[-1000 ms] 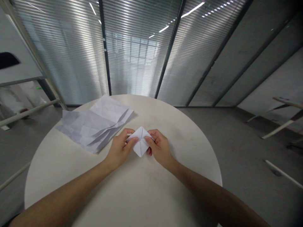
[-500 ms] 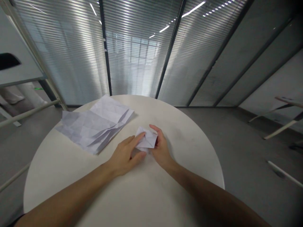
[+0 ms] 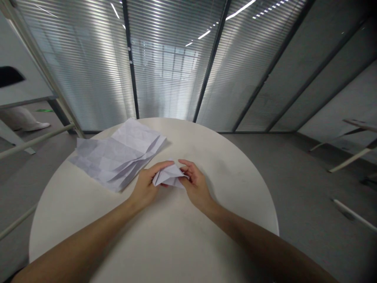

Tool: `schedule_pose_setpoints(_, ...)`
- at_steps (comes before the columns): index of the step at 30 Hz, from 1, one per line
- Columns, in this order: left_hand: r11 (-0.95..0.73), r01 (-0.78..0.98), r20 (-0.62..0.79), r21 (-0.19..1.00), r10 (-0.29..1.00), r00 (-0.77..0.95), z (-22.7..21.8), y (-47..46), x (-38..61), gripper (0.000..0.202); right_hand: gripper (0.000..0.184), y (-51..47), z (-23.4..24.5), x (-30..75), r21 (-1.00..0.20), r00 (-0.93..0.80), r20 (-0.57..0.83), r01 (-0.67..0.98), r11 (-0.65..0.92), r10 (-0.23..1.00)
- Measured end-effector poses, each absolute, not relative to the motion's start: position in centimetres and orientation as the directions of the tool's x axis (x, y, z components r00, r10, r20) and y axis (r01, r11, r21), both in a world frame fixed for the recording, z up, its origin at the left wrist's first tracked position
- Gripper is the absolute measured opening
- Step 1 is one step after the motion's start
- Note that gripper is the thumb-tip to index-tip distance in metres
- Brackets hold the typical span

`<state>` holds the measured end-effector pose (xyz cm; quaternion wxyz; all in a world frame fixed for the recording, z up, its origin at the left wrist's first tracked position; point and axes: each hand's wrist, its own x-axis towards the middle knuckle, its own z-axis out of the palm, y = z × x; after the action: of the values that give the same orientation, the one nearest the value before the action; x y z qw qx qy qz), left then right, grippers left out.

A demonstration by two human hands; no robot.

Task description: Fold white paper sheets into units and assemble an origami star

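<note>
A small piece of folded white paper (image 3: 169, 175) is held between my two hands, just above the round white table. My left hand (image 3: 145, 184) grips its left side, thumb along the upper edge and fingertips underneath. On the other side my right hand (image 3: 196, 184) pinches the right corner, with the thumb in front and the fingers curled behind. The paper's folds stand partly raised, and its underside is hidden from me.
Several creased white sheets (image 3: 118, 155) lie in a loose pile on the left part of the round white table (image 3: 235, 181). A whiteboard stand (image 3: 38, 139) is at the left, with a person's shoe (image 3: 37, 126) behind it. Glass panels with blinds (image 3: 167, 78) stand beyond.
My left hand has gone from pressing a finger on top of the folded paper to gripping its left side. The paper has shifted left and tilted. At the left, the person's foot has moved.
</note>
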<state>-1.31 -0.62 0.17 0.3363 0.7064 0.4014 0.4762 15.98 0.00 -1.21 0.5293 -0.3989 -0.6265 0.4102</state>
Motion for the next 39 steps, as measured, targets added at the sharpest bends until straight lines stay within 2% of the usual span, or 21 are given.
schedule_pose_setpoints(2,-0.349,0.058,0.329,0.935,0.918,0.221,0.1,-0.4,-1.2,0.036,0.037,0.3,-1.1,16.3,-0.941,-0.152,0.334,0.008,0.34,0.93)
schedule_pose_setpoints(4,-0.278,-0.071,0.287,0.958,0.923,0.256,0.0,-0.1,-1.2,0.032,0.034,0.6,-0.9,16.7,-0.95,-0.159,0.311,-0.032,0.31,0.937)
schedule_pose_setpoints(8,-0.201,-0.155,0.242,0.967,0.915,0.324,0.1,-0.1,-1.2,0.021,0.029,0.9,-0.8,17.2,-0.959,-0.111,0.28,-0.074,0.273,0.954)
schedule_pose_setpoints(10,-0.268,-0.051,0.271,0.962,0.92,0.284,0.4,-0.4,-1.2,0.02,0.025,0.9,-0.8,17.2,-0.953,-0.069,0.302,-0.028,0.3,0.951)
schedule_pose_setpoints(12,-0.357,0.176,0.329,0.917,0.929,0.169,0.6,-0.7,-1.2,0.025,0.024,0.6,-0.7,17.2,-0.93,-0.046,0.359,0.067,0.361,0.932)
schedule_pose_setpoints(14,-0.389,0.417,0.4,0.822,0.914,0.064,0.7,-1.0,-1.3,0.025,0.028,0.2,-0.6,17.0,-0.88,-0.052,0.434,0.191,0.436,0.899)
schedule_pose_setpoints(16,-0.418,0.56,0.476,0.715,0.878,0.047,0.6,-1.1,-1.5,0.021,0.033,-0.2,-0.4,16.8,-0.816,-0.078,0.49,0.309,0.488,0.868)
schedule_pose_setpoints(19,-0.505,0.616,0.559,0.605,0.82,0.124,0.4,-1.3,-1.5,0.025,0.037,-0.6,-0.4,16.5,-0.787,-0.091,0.493,0.377,0.488,0.865)
schedule_pose_setpoints(24,-0.616,0.546,0.568,0.568,0.773,0.281,-0.2,-1.9,-0.8,0.041,0.04,-0.3,-0.9,16.4,-0.891,-0.06,0.376,0.251,0.378,0.925)
schedule_pose_setpoints(28,-0.524,0.516,0.526,0.678,0.836,0.158,-0.4,-1.9,-0.4,0.036,0.046,0.1,-1.2,16.9,-0.905,0.004,0.369,0.228,0.359,0.929)
schedule_pose_setpoints(30,-0.429,0.447,0.439,0.785,0.894,0.088,-0.3,-1.7,-0.4,0.036,0.049,0.3,-1.2,17.0,-0.905,0.01,0.382,0.208,0.372,0.924)
schedule_pose_setpoints(32,-0.319,0.304,0.316,0.898,0.947,0.06,-0.1,-1.3,-0.6,0.036,0.05,0.5,-1.2,17.2,-0.905,-0.018,0.4,0.149,0.398,0.916)
schedule_pose_setpoints(34,-0.213,0.12,0.205,0.97,0.976,0.08,0.1,-1.0,-0.9,0.034,0.045,0.7,-1.0,17.3,-0.908,-0.065,0.411,0.063,0.415,0.909)
schedule_pose_setpoints(36,-0.156,-0.017,0.157,0.988,0.976,0.154,0.1,-0.6,-1.2,0.03,0.037,0.8,-0.7,17.5,-0.916,-0.108,0.396,0.019,0.4,0.912)
schedule_pose_setpoints(39,-0.144,-0.014,0.144,0.989,0.969,0.2,0.0,-0.2,-1.5,0.02,0.029,0.8,-0.2,17.8,-0.929,-0.181,0.356,0.037,0.368,0.917)
